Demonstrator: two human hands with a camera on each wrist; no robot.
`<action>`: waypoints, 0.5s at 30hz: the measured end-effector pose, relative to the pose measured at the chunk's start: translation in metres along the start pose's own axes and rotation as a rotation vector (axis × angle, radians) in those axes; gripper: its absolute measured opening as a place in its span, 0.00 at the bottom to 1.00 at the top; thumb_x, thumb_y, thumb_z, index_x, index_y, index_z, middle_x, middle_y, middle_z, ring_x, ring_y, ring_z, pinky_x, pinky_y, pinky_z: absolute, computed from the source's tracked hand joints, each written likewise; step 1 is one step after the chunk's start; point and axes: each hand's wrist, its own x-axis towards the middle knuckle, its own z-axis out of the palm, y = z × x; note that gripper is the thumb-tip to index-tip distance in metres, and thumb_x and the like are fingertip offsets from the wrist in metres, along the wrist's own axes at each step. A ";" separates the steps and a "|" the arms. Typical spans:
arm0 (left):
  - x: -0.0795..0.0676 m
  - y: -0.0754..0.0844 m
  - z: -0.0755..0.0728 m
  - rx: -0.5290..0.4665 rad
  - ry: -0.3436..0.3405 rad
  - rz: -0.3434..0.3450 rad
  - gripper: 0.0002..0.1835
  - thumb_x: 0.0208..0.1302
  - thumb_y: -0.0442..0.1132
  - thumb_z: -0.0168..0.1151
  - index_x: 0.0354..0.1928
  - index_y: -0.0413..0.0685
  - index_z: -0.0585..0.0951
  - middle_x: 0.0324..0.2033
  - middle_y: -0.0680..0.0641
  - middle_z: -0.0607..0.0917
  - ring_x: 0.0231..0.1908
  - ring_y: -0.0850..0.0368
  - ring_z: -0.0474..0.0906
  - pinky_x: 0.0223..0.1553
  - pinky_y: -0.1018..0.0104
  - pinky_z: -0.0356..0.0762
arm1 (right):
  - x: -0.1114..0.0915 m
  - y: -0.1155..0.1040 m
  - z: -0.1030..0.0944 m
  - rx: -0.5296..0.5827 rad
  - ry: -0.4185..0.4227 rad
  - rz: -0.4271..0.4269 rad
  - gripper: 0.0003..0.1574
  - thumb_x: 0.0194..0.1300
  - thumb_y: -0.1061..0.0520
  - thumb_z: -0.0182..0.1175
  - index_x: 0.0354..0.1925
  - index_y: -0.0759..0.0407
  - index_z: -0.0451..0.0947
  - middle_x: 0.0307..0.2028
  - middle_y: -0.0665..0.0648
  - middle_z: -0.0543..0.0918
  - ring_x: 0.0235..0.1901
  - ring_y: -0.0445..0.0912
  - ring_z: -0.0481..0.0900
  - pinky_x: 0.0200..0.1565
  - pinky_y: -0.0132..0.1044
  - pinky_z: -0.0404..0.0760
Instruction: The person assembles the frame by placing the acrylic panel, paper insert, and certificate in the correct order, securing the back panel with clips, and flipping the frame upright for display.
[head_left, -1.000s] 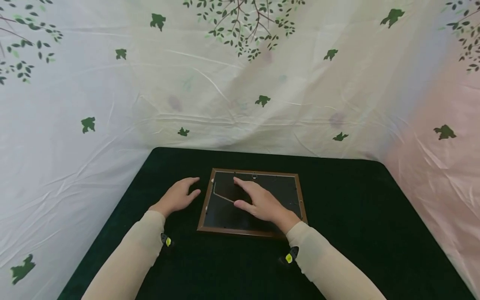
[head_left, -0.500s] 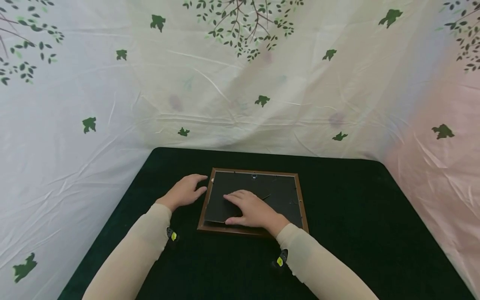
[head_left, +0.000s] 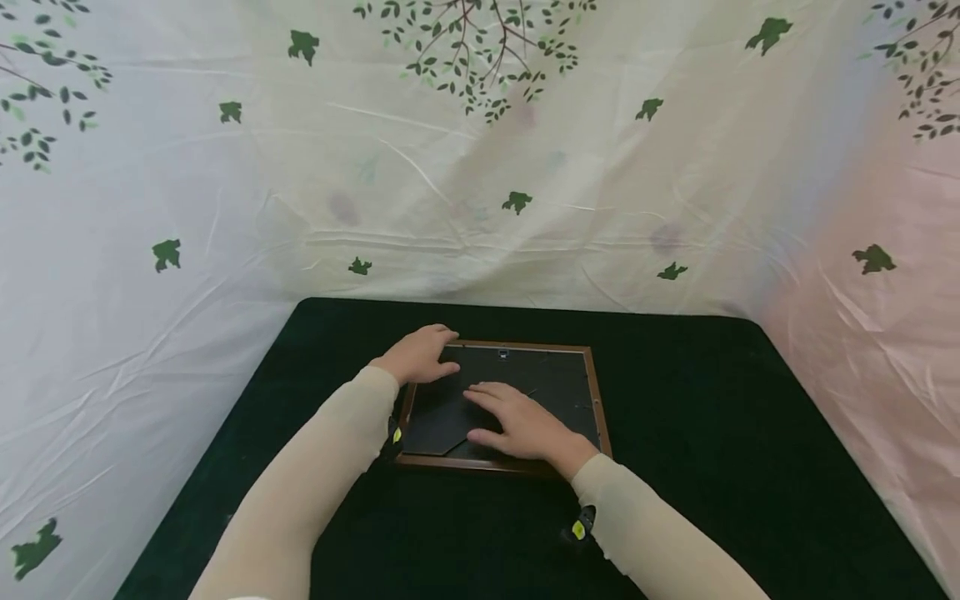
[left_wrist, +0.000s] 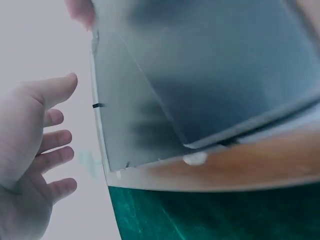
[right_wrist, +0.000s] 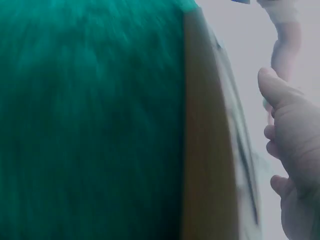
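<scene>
A picture frame (head_left: 597, 396) with a brown wooden rim lies face down on the dark green table. Its black back (head_left: 551, 379) faces up, with a small metal hanger (head_left: 503, 354) by the far rim. My left hand (head_left: 417, 354) is over the frame's far left corner, thumb apart from the fingers. Over the middle of the back is my right hand (head_left: 517, 425), its fingers extended and hiding part of the board. In the left wrist view, a flat black panel (left_wrist: 225, 85) with a slanted edge overlies the back. Neither hand grips anything.
Dark green cloth (head_left: 690, 467) covers the table around the frame. A pale curtain (head_left: 465, 158) printed with leaves stands behind the table and along both sides. Small devices with yellow marks sit on both wrists.
My left hand has moved right and away, onto the far left corner. My right hand came nearer, then shifted slightly right. The pale slanted line at the back's left has gone; a dark one shows nearer.
</scene>
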 end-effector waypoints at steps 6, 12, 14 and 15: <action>0.019 0.001 0.000 0.015 -0.062 -0.027 0.42 0.61 0.60 0.62 0.70 0.44 0.64 0.69 0.41 0.64 0.69 0.47 0.59 0.66 0.52 0.59 | -0.035 0.058 -0.034 0.060 0.054 0.247 0.43 0.66 0.31 0.53 0.71 0.49 0.62 0.69 0.58 0.64 0.68 0.54 0.60 0.64 0.55 0.63; 0.029 -0.004 0.011 0.008 -0.087 -0.044 0.46 0.57 0.64 0.63 0.71 0.45 0.63 0.68 0.42 0.66 0.67 0.48 0.62 0.65 0.53 0.62 | -0.062 0.110 -0.040 0.073 -0.002 0.375 0.51 0.62 0.27 0.53 0.73 0.51 0.57 0.72 0.58 0.58 0.70 0.57 0.55 0.65 0.58 0.59; 0.031 -0.002 0.014 -0.012 -0.082 -0.037 0.46 0.55 0.64 0.64 0.70 0.46 0.64 0.67 0.42 0.67 0.65 0.48 0.64 0.64 0.52 0.64 | -0.070 0.117 -0.035 0.086 -0.005 0.375 0.53 0.61 0.25 0.52 0.73 0.51 0.56 0.73 0.58 0.55 0.71 0.56 0.53 0.66 0.58 0.57; 0.033 -0.002 0.016 -0.016 -0.080 -0.032 0.46 0.55 0.64 0.65 0.70 0.47 0.65 0.66 0.43 0.68 0.64 0.48 0.66 0.63 0.52 0.65 | -0.073 0.119 -0.033 0.093 0.000 0.372 0.54 0.61 0.24 0.51 0.74 0.51 0.55 0.73 0.57 0.54 0.72 0.56 0.51 0.66 0.58 0.56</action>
